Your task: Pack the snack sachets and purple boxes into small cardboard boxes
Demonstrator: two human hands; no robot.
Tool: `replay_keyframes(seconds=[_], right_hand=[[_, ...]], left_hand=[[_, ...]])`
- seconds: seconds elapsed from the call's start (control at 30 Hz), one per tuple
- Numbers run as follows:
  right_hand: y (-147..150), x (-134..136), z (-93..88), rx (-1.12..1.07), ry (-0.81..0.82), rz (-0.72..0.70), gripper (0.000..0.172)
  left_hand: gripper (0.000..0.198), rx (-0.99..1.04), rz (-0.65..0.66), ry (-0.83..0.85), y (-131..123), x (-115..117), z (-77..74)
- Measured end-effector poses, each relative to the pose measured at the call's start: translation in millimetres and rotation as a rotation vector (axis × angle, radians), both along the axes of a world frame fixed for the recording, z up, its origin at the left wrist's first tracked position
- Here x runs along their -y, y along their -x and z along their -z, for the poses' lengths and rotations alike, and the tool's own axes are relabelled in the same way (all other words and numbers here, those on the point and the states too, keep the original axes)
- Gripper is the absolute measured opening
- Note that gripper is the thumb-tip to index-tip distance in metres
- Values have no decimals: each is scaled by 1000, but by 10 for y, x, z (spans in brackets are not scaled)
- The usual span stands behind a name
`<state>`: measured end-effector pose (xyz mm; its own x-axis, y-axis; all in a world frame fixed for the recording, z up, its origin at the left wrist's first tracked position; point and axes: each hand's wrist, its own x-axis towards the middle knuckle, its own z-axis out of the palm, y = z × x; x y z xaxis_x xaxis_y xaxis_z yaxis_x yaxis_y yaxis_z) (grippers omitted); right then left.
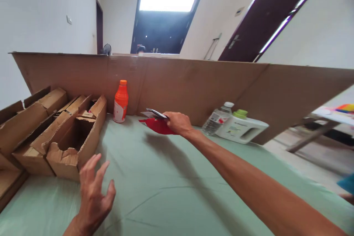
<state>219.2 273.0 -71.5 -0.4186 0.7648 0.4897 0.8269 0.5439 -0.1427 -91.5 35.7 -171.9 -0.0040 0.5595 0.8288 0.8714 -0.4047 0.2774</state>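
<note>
My right hand (178,122) reaches out over the green tabletop, its fingers wrapped round a flat red item (160,126) together with a thin dark-and-white flat piece (156,113). What kind these are I cannot make out. Their shadow falls on the cloth below, so they hang above it. Low on the left, my left hand (95,188) holds nothing, with its fingers spread. It is beside the front corner of an open cardboard box (65,155); whether it touches the box I cannot tell. An orange bottle (121,101) stands upright behind, left of the red item.
Several more narrow cardboard boxes (35,147) line the left side. A cardboard wall (193,84) closes off the table's back. Near it on the right, a clear plastic bottle (218,120) and a white jug with a green cap (243,127) stand together. A person's sleeve (346,183) shows far right.
</note>
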Motion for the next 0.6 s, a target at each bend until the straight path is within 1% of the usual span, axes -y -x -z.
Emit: replay_keyframes(seconds=[0.07,0.13,0.23,0.3,0.37,0.47,0.53,0.6], right_hand=[[151,-16,-46,18,14,23,22],[411,18,-115,54,41,-12,22],[944,77,-257,113,63,-141,23],[1352,67,-361,145,60,-213,26],[1776,5,-453,173,55,-263,30],[2386,-154,-537,221,61,-320,34],[2727,-274,-558,265,81,-352,36],[2975,-391,-564,328,116,-371,35]], left_hand=[[51,48,41,117,-111,-235,48],[55,103,47,199,-175,-547,134],[58,200,23,296,-189,-1029,329],[55,280,-2,347,-154,-1272,494],[54,358,-30,382,-102,-1421,664],[57,446,-59,410,-35,-1512,866],[59,480,-60,422,-17,-1535,944],[61,504,-49,435,-18,-1556,984]])
